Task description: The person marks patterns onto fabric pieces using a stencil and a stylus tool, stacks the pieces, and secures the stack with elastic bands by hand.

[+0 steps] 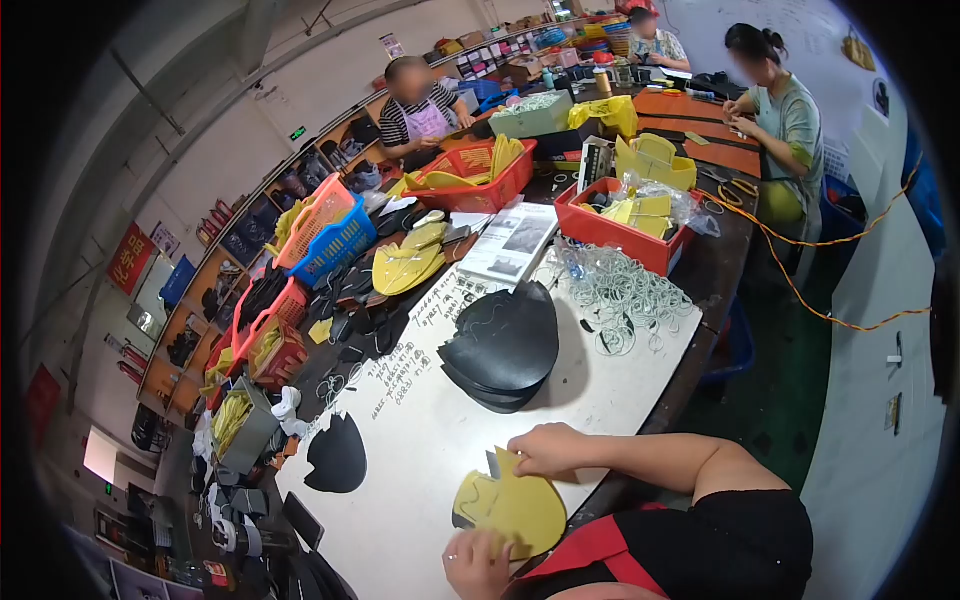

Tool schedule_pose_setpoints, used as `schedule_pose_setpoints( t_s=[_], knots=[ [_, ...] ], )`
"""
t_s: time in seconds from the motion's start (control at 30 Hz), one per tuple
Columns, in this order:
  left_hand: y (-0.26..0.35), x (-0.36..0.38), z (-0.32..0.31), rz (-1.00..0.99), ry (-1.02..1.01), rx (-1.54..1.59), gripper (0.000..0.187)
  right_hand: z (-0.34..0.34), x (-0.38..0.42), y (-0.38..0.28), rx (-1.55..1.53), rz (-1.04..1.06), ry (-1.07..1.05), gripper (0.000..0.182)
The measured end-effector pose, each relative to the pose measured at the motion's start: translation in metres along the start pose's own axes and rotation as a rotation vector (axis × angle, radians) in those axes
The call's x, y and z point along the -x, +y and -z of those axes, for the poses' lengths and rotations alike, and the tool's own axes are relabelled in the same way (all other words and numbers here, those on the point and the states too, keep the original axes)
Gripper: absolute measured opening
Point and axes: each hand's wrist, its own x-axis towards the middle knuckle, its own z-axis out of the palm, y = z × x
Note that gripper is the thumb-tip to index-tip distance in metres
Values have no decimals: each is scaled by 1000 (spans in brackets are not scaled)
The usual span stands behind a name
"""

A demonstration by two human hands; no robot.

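Note:
A yellow pattern piece [522,508] with a notched edge lies on the white board in front of me. Black material [462,520] peeks out from under its left side. My right hand [548,450] is closed on the piece's upper edge, fingers bent over its pointed corner. My left hand [477,562] is at the lower left edge of the piece, slightly blurred, its fingers curled together; what they hold, if anything, is hidden. Farther up the board sits a stack of black cut pieces [505,345], and a single notched black piece [338,455] lies to the left.
The white board [400,540] carries handwriting and a tangle of pale cord loops [630,300]. Behind are a booklet [510,242], a red box [625,225] and a red basket [480,175]. Three people sit around the table. An orange cord [800,240] hangs at the right.

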Motion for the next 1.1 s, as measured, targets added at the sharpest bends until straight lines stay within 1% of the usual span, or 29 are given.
schedule_pose_setpoints(
  t_s=[0.03,0.07,0.17,0.27,0.37,0.4,0.5,0.63,0.7,0.73,0.77,0.8,0.83,0.87,0.9,0.97,1.03,1.1],
  knots=[
    [6,-8,1,48,-33,-83,63,-1,2,0,13,-2,11,40],
    [8,0,-5,227,-192,-97,78,-1,4,-1,25,-7,26,39],
    [-17,17,-21,260,-263,-25,81,1,6,0,30,-20,38,37],
    [-18,21,-23,366,-362,-21,83,2,9,-2,9,-15,35,36],
    [-7,8,-16,307,-207,-201,82,4,14,0,-14,-14,62,35],
    [-9,8,-17,296,-175,-183,81,3,15,-1,-25,-19,65,34],
    [-19,19,-22,255,-193,-98,79,3,11,0,-31,-30,52,34],
    [-10,25,-25,187,-153,-114,73,1,9,-2,23,-51,25,32],
    [1,14,-18,192,-128,-102,69,1,8,0,92,-54,90,32],
    [7,5,-13,170,-76,-134,48,-5,4,2,120,-37,76,32],
    [6,9,-12,255,-166,-57,57,-10,-1,6,149,-36,83,30],
    [7,3,-12,262,-157,-59,58,-16,-3,17,144,-34,121,31],
    [10,1,-12,289,-167,-58,57,-8,1,6,139,-125,72,31],
    [11,2,-11,307,-181,-8,61,-12,3,9,141,-136,102,29],
    [15,-1,-7,315,-169,-6,58,-13,8,10,153,-58,175,28],
    [20,4,-6,304,-113,22,55,-16,12,7,43,-48,170,26],
    [20,7,-7,330,-105,28,54,-19,13,3,-7,-41,141,27],
    [20,6,-7,321,-85,29,53,-19,11,0,-24,-14,168,27]
  ],
)
